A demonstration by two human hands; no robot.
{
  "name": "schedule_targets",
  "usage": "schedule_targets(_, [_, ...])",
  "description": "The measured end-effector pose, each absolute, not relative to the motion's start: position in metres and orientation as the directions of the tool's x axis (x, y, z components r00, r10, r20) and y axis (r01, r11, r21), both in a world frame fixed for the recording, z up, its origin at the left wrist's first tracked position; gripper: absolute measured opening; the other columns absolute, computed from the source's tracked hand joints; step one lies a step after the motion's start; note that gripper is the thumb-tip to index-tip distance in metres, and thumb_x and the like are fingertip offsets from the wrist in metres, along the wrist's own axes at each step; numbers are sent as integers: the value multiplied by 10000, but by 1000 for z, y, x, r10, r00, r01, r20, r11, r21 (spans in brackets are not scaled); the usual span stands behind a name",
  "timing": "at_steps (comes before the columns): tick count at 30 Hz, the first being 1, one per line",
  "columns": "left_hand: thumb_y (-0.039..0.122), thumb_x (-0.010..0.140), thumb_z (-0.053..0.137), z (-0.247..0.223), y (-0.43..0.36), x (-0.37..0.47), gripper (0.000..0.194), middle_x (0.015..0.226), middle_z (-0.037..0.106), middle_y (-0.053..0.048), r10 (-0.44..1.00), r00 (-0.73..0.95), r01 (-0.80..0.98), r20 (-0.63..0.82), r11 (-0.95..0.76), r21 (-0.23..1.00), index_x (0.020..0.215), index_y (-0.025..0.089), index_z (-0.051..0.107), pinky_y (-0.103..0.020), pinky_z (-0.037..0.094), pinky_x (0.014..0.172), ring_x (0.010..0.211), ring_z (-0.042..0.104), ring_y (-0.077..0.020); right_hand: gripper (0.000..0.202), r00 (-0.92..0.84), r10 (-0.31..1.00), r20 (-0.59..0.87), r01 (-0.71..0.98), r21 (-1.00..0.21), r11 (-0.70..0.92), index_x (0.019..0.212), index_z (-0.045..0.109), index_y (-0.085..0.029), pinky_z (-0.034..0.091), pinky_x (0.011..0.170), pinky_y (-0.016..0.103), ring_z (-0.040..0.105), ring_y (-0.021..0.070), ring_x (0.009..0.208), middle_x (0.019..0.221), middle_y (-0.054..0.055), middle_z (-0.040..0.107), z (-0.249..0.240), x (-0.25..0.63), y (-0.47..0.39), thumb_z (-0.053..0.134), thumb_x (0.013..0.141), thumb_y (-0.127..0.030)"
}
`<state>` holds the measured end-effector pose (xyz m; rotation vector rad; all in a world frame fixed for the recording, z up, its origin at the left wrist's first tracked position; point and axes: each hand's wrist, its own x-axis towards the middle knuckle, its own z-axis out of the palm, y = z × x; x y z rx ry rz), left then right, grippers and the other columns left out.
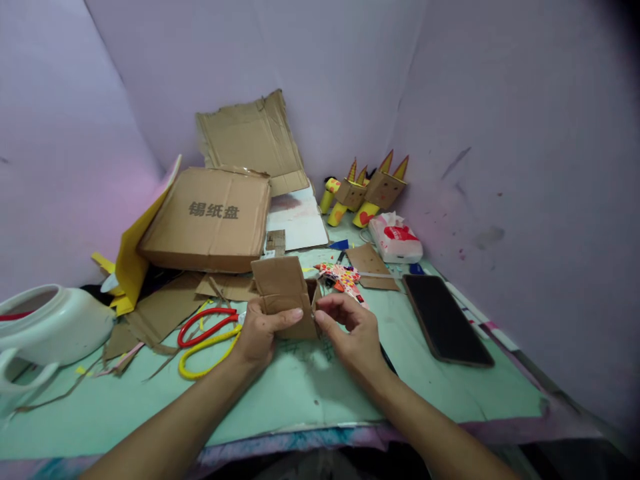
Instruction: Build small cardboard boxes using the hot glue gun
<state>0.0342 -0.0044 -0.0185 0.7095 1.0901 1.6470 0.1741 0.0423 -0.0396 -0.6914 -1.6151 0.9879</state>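
A small brown cardboard box (286,300) with one flap standing up is held above the table, near its middle. My left hand (263,330) is closed round its left side, the thumb lying across the front face. At the box's right edge, my right hand (353,330) pinches with thumb and forefinger; the fingertips touch the corner there. Part of the box's dark inside shows between flap and right wall. Left of my left hand lie scissors (207,340) with one red and one yellow handle loop. Behind my right hand sits a colourful patterned piece (343,277).
A large cardboard box (210,220) and a cardboard sheet (253,140) stand at the back. A white pot (65,327) is at the left, among cardboard scraps (165,307). On the right are a phone (445,320), a tissue pack (395,239) and cardboard animal figures (383,190).
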Motion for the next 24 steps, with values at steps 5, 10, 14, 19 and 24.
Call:
schedule_targets(5, [150,457,812,-12,-6,33,370,787,764,-71,957,-267,-470,-116,-25,882,819,123,740,-307,548,666,698,683,-219,415,-233,926,298,-96,-954,283,945,655,-212,528,753,339,635,209,827,921,53,684,-44,173,55,775,563,-319])
schedule_targets(10, [159,466,807,-14,-5,36,399,823,760,-89,957,-243,-547,-157,-2,837,856,122,730,-337,545,703,741,689,-248,488,-576,802,160,-279,-960,-8,1129,612,-231,509,872,415,633,261,1005,1096,79,685,-41,172,54,679,717,-483])
schedule_targets(14, [183,505,829,-18,-3,38,383,840,760,-68,947,-289,-549,-138,-46,835,871,140,723,-317,555,694,739,689,-222,482,-593,801,80,-331,-931,-152,1087,638,-224,508,888,436,655,279,974,1050,70,712,-38,170,51,723,680,-467])
schedule_targets(19, [198,504,847,-19,-2,39,388,823,758,-67,946,-300,-508,-121,-51,860,865,135,719,-306,559,676,718,686,-211,432,-598,798,77,-384,-901,-201,1054,647,-217,517,872,417,677,257,911,1000,60,722,-42,169,52,723,688,-433])
schedule_targets(24, [206,487,854,-15,-1,40,420,827,757,-69,943,-308,-471,-125,-37,881,874,133,709,-316,558,676,718,687,-216,428,-543,830,125,-384,-916,-113,1041,649,-208,520,873,400,670,257,939,985,56,721,-47,167,53,704,701,-463])
